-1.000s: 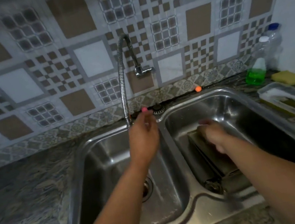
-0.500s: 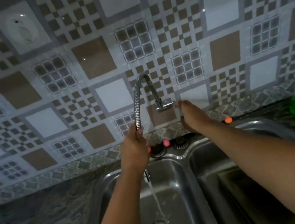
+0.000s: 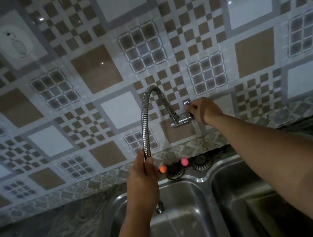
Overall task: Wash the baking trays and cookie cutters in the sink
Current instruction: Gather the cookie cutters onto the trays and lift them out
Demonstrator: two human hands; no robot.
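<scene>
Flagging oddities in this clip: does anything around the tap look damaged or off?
A brownish streak runs down the wall tile under the tap valve, like a drip stain. Otherwise nothing stands out.

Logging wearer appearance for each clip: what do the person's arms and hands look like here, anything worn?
Both arms are bare as far as the frame shows: no sleeves, gloves, watch or bracelets visible. The left hand and right hand show no rings that I can make out in the dim light. Fingernails are too small to judge.
</scene>
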